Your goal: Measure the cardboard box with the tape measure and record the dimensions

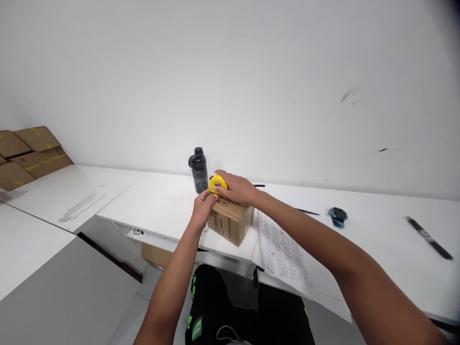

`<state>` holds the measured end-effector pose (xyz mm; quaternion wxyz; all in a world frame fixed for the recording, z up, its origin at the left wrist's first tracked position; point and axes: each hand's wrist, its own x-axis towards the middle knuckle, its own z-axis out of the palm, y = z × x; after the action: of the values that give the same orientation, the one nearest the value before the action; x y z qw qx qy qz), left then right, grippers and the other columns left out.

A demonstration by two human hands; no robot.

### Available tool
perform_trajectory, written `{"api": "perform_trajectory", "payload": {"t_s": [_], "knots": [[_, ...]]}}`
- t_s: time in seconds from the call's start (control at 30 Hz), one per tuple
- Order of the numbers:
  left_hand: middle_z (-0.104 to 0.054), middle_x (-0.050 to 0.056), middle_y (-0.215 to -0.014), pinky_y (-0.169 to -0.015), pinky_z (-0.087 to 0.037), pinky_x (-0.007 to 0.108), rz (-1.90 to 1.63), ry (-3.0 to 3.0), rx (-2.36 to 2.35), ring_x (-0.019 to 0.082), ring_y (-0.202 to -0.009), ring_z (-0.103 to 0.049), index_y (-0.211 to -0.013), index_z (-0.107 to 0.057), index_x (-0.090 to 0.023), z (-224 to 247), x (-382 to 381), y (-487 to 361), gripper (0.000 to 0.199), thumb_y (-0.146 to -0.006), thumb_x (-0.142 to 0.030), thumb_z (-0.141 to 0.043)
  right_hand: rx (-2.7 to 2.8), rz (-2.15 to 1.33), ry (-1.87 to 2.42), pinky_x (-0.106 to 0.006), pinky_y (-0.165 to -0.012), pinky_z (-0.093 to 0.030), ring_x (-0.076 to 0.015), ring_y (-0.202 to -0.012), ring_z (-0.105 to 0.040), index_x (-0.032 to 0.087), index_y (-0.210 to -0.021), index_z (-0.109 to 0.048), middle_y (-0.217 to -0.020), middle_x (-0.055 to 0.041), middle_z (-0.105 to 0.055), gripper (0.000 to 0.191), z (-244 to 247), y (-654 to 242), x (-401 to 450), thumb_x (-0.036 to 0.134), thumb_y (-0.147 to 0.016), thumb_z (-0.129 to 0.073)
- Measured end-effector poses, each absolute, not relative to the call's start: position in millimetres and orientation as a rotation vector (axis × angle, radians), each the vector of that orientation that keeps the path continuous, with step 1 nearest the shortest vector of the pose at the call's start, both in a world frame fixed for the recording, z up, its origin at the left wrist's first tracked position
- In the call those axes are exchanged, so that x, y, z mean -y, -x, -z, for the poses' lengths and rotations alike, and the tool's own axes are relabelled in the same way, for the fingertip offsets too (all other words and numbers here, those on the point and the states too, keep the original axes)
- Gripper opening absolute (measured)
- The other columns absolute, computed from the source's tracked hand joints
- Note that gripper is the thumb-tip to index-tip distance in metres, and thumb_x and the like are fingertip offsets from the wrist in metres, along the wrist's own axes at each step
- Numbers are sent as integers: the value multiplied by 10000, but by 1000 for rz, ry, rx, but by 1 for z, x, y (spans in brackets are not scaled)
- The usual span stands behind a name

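Note:
A yellow tape measure (217,182) sits in my right hand (237,188), whose fingers wrap round its case above the far left corner of a small brown cardboard box (227,224). My left hand (202,209) is closed at the box's left end. Its thumb lies along the top edge, and its fingertips come close to the tape measure. Whether those fingertips also pinch the tape's end is too small to tell. Dark printing covers the box's front and top, and the box rests on the white table near its front edge.
Behind the hands stands a dark water bottle (199,171). Printed paper (283,251) overhangs the table's front edge at right. Further right lie a pen (308,211), a small dark object in bluish wrapping (338,217) and a black marker-like stick (429,238). Cardboard boxes (39,160) are stacked far left.

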<state>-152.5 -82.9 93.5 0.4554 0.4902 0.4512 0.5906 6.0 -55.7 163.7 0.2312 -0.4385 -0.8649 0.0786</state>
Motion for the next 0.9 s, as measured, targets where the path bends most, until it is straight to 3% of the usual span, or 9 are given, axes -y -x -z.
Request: {"api": "perform_trajectory", "payload": {"t_s": [0.23, 0.3, 0.37, 0.47, 0.53, 0.63, 0.7, 0.77, 0.9], "knots": [[-545, 101, -1372, -980, -434, 313, -1560, -1105, -1123, 248, -1209, -535, -1283, -569, -200, -87, 114, 156, 589, -747, -393, -720, 2248, -78, 1248, -317, -709, -434, -273, -926, -635, 264, -1445, -310, -1112, -78, -680, 615, -183, -1, 63, 512, -902, -459], [-431, 107, -1474, -991, -425, 307, -1583, -1012, -1187, 258, -1299, -460, -1416, -417, -239, -84, 129, 149, 757, -752, -434, -722, 2164, -59, 1297, -322, -710, -435, -277, -938, -630, 263, -1433, -328, -1126, -82, -673, 576, -185, -6, 67, 505, -919, -424], [-344, 120, -1525, -967, -440, 315, -1558, -901, -1245, 268, -1346, -411, -1517, -154, -285, -83, 142, 139, 980, -744, -495, -718, 2118, -64, 1347, -324, -706, -435, -276, -936, -627, 256, -1428, -339, -1119, -90, -670, 554, -183, -9, 70, 504, -935, -392], [-359, 135, -1511, -939, -458, 331, -1516, -879, -1239, 279, -1342, -423, -1519, 65, -300, -87, 149, 131, 1103, -748, -587, -671, 2116, -56, 1409, -326, -706, -433, -279, -932, -625, 261, -1435, -337, -1124, -106, -655, 545, -173, -8, 71, 498, -946, -380], [-308, 116, -1541, -990, -427, 325, -1576, -963, -1254, 276, -1381, -366, -1519, -10, -307, -92, 140, 136, 1043, -753, -580, -663, 2134, -63, 1435, -326, -707, -433, -280, -920, -626, 267, -1426, -354, -1122, -115, -640, 524, -165, -5, 70, 492, -953, -372], [-203, 98, -1583, -1090, -330, 334, -1668, -1063, -1389, 281, -1450, -208, -1466, -265, -275, -100, 108, 155, 897, -719, -463, -724, 2134, -98, 1431, -328, -711, -436, -268, -882, -627, 282, -1412, -366, -1110, -111, -617, 488, -156, 0, 67, 482, -967, -344], [-289, 129, -1544, -1093, -325, 357, -1629, -1104, -1378, 288, -1412, -294, -1405, -378, -230, -101, 85, 167, 804, -704, -384, -740, 2124, -127, 1416, -331, -727, -439, -263, -883, -622, 283, -1415, -358, -1103, -109, -606, 484, -154, 3, 63, 478, -972, -337], [-443, 154, -1443, -1039, -386, 369, -1503, -1138, -1231, 280, -1284, -474, -1368, -430, -198, -99, 69, 174, 746, -705, -353, -734, 2137, -160, 1390, -328, -743, -440, -260, -903, -617, 271, -1421, -352, -1107, -114, -596, 489, -154, 6, 59, 470, -974, -342], [-640, 99, -1212, -899, -481, 350, -1344, -1147, -948, 230, -1000, -645, -1385, -446, -226, -87, 61, 171, 718, -730, -379, -699, 2219, -232, 1288, -308, -738, -438, -241, -893, -613, 274, -1421, -351, -1096, -106, -588, 487, -154, 6, 54, 465, -973, -358]]}}
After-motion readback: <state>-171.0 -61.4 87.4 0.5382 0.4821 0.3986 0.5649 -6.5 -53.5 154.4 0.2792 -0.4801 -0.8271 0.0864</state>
